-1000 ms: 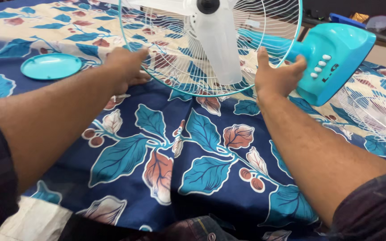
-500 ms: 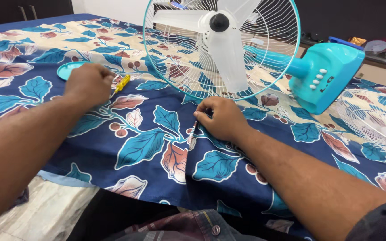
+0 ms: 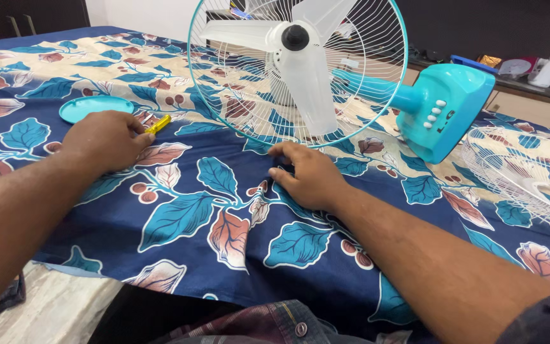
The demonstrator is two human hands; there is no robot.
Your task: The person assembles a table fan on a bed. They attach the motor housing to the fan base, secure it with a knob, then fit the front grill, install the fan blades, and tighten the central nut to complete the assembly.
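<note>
Left hand (image 3: 106, 137) curls loosely over a small, hard yellow plastic screwdriver (image 3: 158, 124), light and easily pinched; right hand (image 3: 307, 175) lies flat, fingers spread.

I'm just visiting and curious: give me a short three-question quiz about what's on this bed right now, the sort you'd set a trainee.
1. True or false: the left hand rests on the yellow-handled tool.
2. Which lies closest to the left hand? A) teal round cap B) loose white grille C) fan base
3. Fill in: the right hand lies flat on the ____, just in front of the fan's cage.

Key:
1. True: its fingers cover the tool's near end.
2. A
3. leaf-print bedsheet
</note>
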